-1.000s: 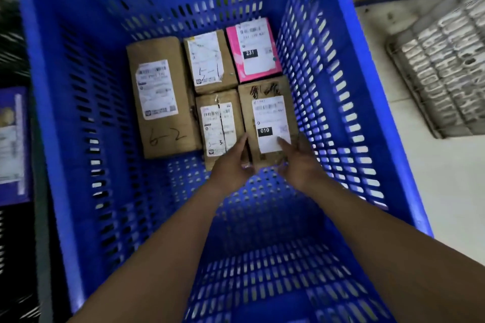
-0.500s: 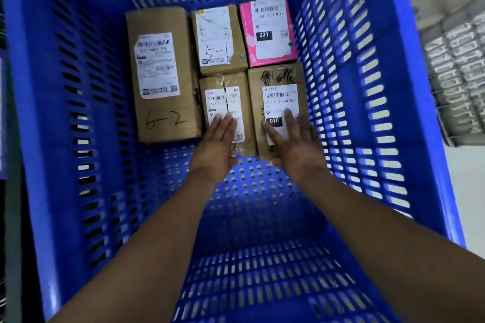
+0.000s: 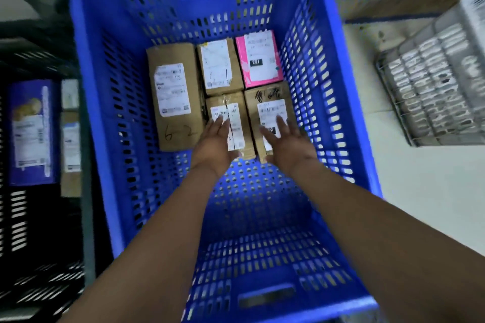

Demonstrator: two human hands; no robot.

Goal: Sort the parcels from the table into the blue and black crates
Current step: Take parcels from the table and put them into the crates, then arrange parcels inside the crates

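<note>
Now, left hand (image 3: 215, 144): fingers are lying straight and flat on the taped brown parcel (image 3: 236, 102), pressing it, not gripping.
Right hand (image 3: 288, 144): is lying spread and flat on the scribbled brown parcel (image 3: 270, 92) just beside it.
Reason: probably both are being nudged snug against the upper row, labels facing up.
Blue crate (image 3: 110, 139): is holding five parcels at centre frame, with the pink parcel (image 3: 259, 60) at their upper right.
Black crate (image 3: 39, 231): is sitting at left of frame, holding a purple parcel (image 3: 31, 131).

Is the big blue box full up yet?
Not full. Five labelled parcels lie in the blue slotted plastic crate, covering only its far half.
</note>
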